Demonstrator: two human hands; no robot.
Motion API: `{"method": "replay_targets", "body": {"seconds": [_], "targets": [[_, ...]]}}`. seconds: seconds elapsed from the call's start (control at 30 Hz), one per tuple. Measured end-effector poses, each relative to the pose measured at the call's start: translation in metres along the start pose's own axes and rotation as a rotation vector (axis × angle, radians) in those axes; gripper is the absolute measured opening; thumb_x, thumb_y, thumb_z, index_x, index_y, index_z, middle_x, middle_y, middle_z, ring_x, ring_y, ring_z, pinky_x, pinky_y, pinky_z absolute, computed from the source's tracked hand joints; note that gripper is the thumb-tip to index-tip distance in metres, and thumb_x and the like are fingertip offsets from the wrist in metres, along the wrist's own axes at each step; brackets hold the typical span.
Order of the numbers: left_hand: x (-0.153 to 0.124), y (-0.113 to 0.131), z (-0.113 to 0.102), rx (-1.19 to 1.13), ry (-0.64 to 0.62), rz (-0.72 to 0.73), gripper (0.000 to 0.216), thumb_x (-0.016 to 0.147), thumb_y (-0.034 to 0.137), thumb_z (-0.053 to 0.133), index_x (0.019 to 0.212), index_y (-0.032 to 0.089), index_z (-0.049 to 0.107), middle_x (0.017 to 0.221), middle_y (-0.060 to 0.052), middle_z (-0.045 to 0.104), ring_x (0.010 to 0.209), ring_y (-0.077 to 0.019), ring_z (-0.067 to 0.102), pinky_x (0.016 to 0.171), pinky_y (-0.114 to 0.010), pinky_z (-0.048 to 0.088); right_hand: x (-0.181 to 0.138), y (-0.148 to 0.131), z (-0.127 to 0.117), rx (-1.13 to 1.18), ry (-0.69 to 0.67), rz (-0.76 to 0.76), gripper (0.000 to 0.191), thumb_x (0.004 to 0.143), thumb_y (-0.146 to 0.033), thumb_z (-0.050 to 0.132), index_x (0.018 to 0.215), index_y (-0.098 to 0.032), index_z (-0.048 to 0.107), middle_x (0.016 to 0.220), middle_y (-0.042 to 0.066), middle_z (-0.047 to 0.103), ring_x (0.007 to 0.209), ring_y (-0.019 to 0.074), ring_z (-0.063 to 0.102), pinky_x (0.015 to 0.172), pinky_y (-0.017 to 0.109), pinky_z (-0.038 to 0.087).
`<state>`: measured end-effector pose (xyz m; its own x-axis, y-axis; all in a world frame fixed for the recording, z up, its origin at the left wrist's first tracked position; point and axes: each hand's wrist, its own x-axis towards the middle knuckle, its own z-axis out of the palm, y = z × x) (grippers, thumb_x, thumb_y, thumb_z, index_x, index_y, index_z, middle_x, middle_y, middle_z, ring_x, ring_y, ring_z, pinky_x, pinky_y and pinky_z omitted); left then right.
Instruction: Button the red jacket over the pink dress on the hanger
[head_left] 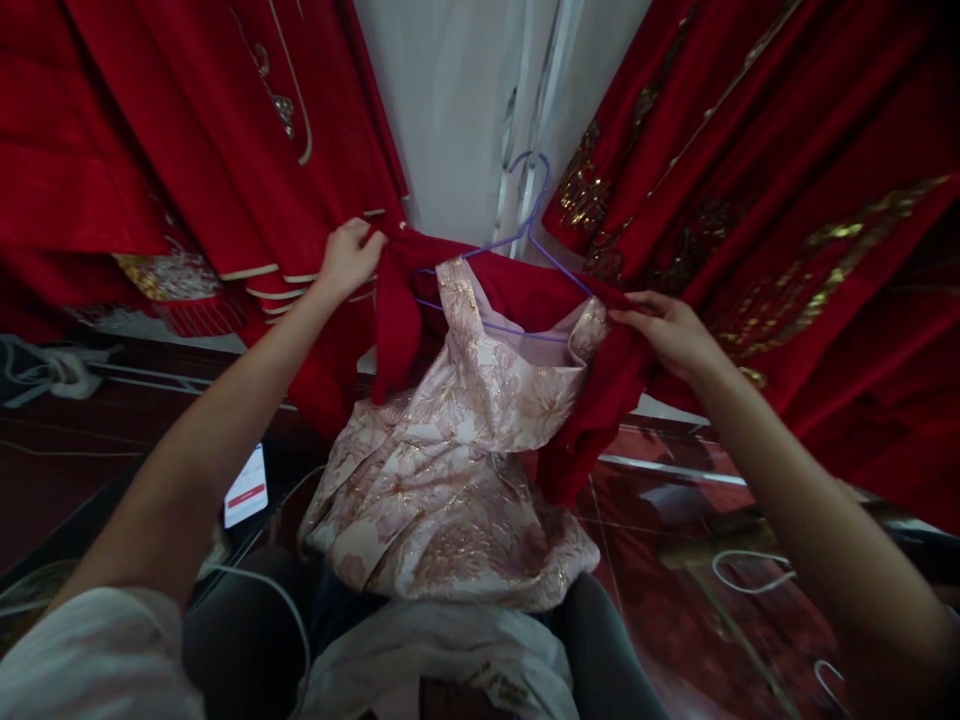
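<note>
My left hand [352,260] is closed on the left shoulder of a red garment [397,320], which looks like a small jacket. With my right hand [671,330] I pinch the same red garment at its right shoulder. Stretched between my hands, it lies behind a pale pink dress [457,470] with a shiny floral pattern. A purple wire hanger [541,200] is inside the dress straps, its hook pointing up and away from me. The dress's skirt spreads across my lap. Part of the red garment is hidden behind the dress.
Red garments with gold trim [795,280] hang on the right, and more red garments [300,130] hang on the left. Between them stands a pale door [450,110]. A lit phone [246,488] lies by my left forearm. A white wire loop [750,572] is low on the right.
</note>
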<state>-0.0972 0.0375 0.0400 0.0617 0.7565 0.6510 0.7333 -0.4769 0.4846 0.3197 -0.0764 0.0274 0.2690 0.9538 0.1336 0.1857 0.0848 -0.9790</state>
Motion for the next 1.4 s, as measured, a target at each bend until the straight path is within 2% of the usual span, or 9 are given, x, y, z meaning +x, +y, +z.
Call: {"method": "replay_targets", "body": {"seconds": [0.1,0.23,0.3,0.47,0.67,0.8,1.03,1.23,1.4], "targets": [[-0.013,-0.007,-0.015,0.224,0.017,0.06,0.025,0.088,0.035,0.044,0.07,0.021,0.057,0.075,-0.001,0.051,0.08,-0.0176,0.048,0.072,-0.032,0.033,0.001,0.01,0.002,-0.008,-0.016,-0.082,0.021,0.072,-0.028,0.068,0.092,-0.024,0.063,0.083,0.0,0.067,0.07,0.0153,0.064,0.067,0.03,0.055],[-0.054,0.007,-0.004,0.374,-0.432,0.428,0.022,0.085,0.033,0.048,0.076,0.018,0.061,0.085,-0.004,0.057,0.084,-0.0176,0.052,0.075,-0.029,0.037,0.009,0.027,0.009,-0.061,0.058,-0.185,0.02,0.077,-0.035,0.061,0.096,-0.027,0.06,0.087,-0.001,0.065,0.078,0.0152,0.063,0.074,0.031,0.054],[-0.069,0.015,0.01,0.315,-0.523,0.45,0.023,0.085,0.034,0.049,0.076,0.017,0.062,0.087,-0.005,0.059,0.083,-0.018,0.054,0.074,-0.03,0.04,0.014,0.033,0.017,-0.117,0.118,-0.259,0.02,0.079,-0.036,0.058,0.096,-0.026,0.057,0.09,0.0,0.064,0.084,0.0152,0.062,0.078,0.03,0.052],[-0.078,0.046,0.056,-0.053,-0.369,0.275,0.024,0.088,0.029,0.044,0.079,0.018,0.063,0.089,-0.008,0.063,0.086,-0.0201,0.058,0.084,-0.033,0.044,0.012,0.035,0.064,-0.256,0.211,-0.431,0.02,0.08,-0.036,0.058,0.092,-0.023,0.048,0.097,0.004,0.061,0.094,0.0175,0.059,0.091,0.032,0.046],[-0.099,0.101,0.11,-0.335,-0.465,0.276,0.018,0.085,0.02,0.045,0.072,0.018,0.057,0.083,-0.007,0.064,0.081,-0.0188,0.059,0.08,-0.033,0.047,-0.009,0.037,0.132,-0.184,-0.089,-0.448,0.012,0.082,-0.032,0.05,0.091,-0.024,0.047,0.098,0.004,0.06,0.099,0.0184,0.058,0.095,0.032,0.044],[-0.117,0.108,0.11,-0.287,-0.499,0.3,0.02,0.084,0.027,0.051,0.065,0.02,0.055,0.075,-0.006,0.06,0.077,-0.0207,0.057,0.077,-0.036,0.047,-0.021,0.043,0.124,-0.077,-0.197,-0.41,0.02,0.08,-0.036,0.054,0.096,-0.025,0.05,0.099,0.002,0.061,0.096,0.0185,0.058,0.093,0.034,0.046],[-0.129,0.091,0.108,-0.374,-0.148,0.024,0.031,0.07,0.015,0.059,0.056,0.02,0.032,0.086,-0.004,0.057,0.085,-0.0184,0.057,0.078,-0.033,0.045,-0.041,0.058,0.105,0.044,-0.147,-0.339,0.05,0.071,-0.038,0.068,0.115,-0.03,0.045,0.098,0.002,0.056,0.091,0.0186,0.058,0.09,0.037,0.051],[-0.134,0.084,0.127,-0.774,-0.139,-0.306,0.027,0.067,0.016,0.065,0.084,0.021,0.044,0.085,0.0,0.06,0.079,-0.0127,0.061,0.075,-0.026,0.048,-0.042,0.068,0.114,0.176,-0.26,-0.292,0.049,0.068,-0.035,0.071,0.109,-0.029,0.047,0.098,0.001,0.058,0.085,0.0157,0.061,0.09,0.035,0.053],[-0.134,0.083,0.127,-0.891,-0.254,-0.356,0.033,0.063,0.014,0.069,0.093,0.017,0.055,0.094,-0.005,0.066,0.086,-0.0139,0.063,0.083,-0.029,0.05,-0.035,0.076,0.12,0.192,-0.28,-0.327,0.028,0.077,-0.038,0.066,0.099,-0.024,0.055,0.101,0.003,0.062,0.09,0.0145,0.062,0.087,0.033,0.052]]}}
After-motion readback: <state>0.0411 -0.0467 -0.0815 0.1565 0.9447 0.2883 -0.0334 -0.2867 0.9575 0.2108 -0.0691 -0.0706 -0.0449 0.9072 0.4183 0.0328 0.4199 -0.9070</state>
